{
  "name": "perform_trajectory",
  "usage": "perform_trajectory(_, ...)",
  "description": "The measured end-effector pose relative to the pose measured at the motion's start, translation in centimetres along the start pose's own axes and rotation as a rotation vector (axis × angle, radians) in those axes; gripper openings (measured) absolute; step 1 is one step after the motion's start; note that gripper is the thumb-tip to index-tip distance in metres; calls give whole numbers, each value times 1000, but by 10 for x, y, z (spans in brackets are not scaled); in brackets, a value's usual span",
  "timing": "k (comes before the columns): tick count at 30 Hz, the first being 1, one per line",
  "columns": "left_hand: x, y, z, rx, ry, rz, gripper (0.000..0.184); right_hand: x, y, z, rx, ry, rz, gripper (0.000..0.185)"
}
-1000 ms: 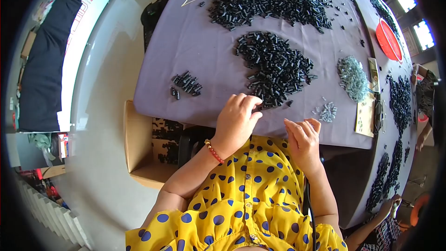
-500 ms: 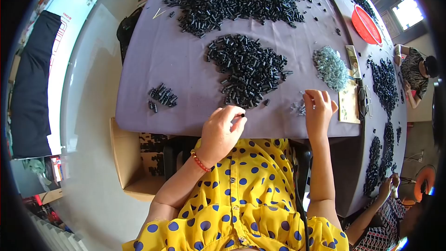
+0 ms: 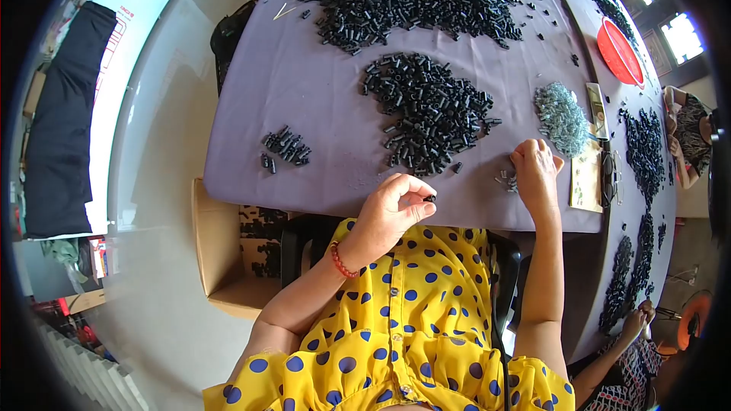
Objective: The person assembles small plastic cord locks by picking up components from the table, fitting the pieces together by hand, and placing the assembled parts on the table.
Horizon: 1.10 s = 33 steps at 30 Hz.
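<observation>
My left hand (image 3: 397, 207) is above the table's front edge, pinching a small black tubular piece (image 3: 430, 199) between thumb and fingertips. My right hand (image 3: 536, 170) reaches down to the cloth with its fingers bent together, beside a few loose small clear pieces (image 3: 505, 180). Whatever its fingertips hold is hidden. Straight ahead lies a heap of black tubular pieces (image 3: 434, 110). Beyond the right hand is a mound of small clear pieces (image 3: 562, 118). A little group of black pieces (image 3: 288, 146) rests toward the left.
A larger black heap (image 3: 415, 0) spreads across the far side of the purple tablecloth (image 3: 304, 91). At right are a wooden board (image 3: 586, 179), glasses (image 3: 611, 175) and a red basket (image 3: 620, 52). Two other people sit along the right side. A cardboard box (image 3: 221, 281) stands below left.
The view has shifted, so the scene sits further right. My right hand's fingers have lowered and closed by the loose clear pieces. My left hand has turned slightly, showing more of the black piece.
</observation>
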<state>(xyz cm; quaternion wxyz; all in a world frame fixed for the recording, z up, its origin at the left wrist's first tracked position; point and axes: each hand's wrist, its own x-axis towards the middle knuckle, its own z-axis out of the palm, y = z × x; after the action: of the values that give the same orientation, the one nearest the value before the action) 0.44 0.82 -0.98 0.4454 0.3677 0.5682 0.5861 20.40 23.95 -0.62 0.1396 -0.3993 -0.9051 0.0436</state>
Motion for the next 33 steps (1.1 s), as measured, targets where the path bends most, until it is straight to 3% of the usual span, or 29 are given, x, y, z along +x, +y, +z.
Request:
perform_trajectory(6, 0, 0, -4, -388, -139, -198, 17, 0, 1, 2, -65, -21, -2, 8)
perform_trajectory(9, 0, 6, -5, -510, -169, -280, 19, 1, -1, 2, -93, 70, -16, 10)
perform_trajectory(16, 3, 1, -8, -703, -205, -404, 21, -8, -39, -30, 303, 133, -62, 14)
perform_trajectory(23, -1, 2, -3, -588, -168, -264, 20, -32, -87, -46, 874, -167, 45, 13)
perform_trajectory(28, -2, 2, -2, -552, -166, -187, 21, -42, -99, -47, 992, -268, 7, 16)
perform_trajectory(33, -2, 5, -1, -536, -139, -207, 23, -42, -104, -46, 773, -136, -218, 23)
